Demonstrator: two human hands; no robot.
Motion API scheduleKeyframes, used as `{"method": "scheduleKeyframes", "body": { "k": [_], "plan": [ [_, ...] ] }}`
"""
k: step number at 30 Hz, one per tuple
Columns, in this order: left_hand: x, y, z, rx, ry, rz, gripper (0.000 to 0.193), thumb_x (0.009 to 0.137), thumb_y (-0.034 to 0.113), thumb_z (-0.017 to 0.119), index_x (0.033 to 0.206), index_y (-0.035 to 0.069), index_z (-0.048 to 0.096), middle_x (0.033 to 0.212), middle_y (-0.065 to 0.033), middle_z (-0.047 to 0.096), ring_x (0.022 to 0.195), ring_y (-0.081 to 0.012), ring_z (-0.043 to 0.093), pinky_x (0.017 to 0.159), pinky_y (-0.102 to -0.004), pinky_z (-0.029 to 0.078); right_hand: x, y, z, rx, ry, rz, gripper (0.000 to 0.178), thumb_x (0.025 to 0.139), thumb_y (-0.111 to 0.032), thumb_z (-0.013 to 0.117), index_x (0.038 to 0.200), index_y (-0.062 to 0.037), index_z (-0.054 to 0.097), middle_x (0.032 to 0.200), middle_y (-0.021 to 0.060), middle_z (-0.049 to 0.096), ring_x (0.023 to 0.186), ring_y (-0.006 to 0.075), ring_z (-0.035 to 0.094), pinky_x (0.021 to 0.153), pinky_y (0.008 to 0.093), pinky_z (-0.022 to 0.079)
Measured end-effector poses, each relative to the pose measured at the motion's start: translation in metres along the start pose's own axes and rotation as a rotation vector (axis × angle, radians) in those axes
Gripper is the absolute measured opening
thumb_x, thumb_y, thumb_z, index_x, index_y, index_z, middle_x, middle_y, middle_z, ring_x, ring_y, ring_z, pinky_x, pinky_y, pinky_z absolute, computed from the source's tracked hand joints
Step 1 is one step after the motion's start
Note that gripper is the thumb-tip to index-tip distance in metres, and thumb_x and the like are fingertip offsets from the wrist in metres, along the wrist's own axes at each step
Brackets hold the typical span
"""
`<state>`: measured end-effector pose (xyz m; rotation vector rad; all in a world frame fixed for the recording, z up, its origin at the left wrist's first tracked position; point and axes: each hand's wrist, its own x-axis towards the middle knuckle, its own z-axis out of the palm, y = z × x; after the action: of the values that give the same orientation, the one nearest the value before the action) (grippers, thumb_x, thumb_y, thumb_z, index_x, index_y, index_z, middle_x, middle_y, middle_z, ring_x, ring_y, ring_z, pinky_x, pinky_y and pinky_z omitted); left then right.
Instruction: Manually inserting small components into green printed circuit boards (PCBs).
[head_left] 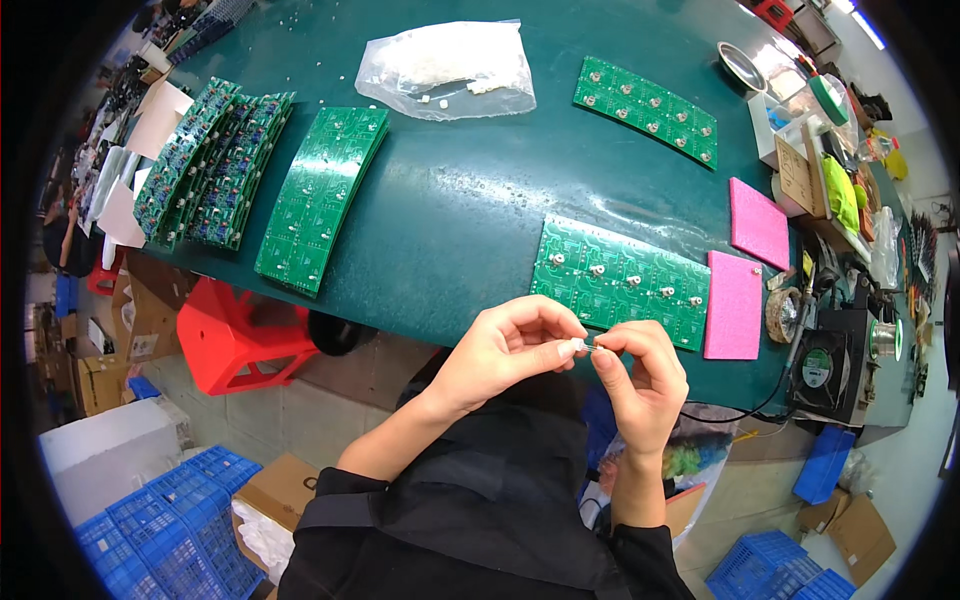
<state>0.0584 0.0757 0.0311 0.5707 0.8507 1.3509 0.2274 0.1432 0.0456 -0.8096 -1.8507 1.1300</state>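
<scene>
My left hand pinches a small white part between thumb and forefinger, just off the front edge of the table. Opposite it, my right hand is closed in a pinch on what look like thin metal leads at the part's right end. The exact kind of this piece is too small to make out. Right beyond my fingers lies a green circuit board with a row of small round metal-and-white components standing on it. Neither hand touches the board.
Another populated green board lies farther back. Pink foam pads sit at right, near a solder spool and a black fan unit. A clear bag of white pieces, stacked boards and a red stool are leftward.
</scene>
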Motion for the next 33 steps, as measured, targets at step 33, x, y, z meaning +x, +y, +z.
{"method": "scheduleKeyframes", "body": {
  "k": [33],
  "plan": [
    [-0.013,-0.011,-0.042,0.531,0.276,0.14,0.012,0.094,0.007,0.058,0.104,0.0,0.061,0.096,-0.0055,0.064,0.088,-0.0103,0.063,0.074,-0.0241,0.051,0.008,0.053,0.033,-0.537,-0.053,-0.186,0.019,0.071,-0.005,0.075,0.087,-0.0087,0.064,0.087,0.0042,0.057,0.084,0.0222,0.054,0.074,0.0355,0.04]
  ]
}}
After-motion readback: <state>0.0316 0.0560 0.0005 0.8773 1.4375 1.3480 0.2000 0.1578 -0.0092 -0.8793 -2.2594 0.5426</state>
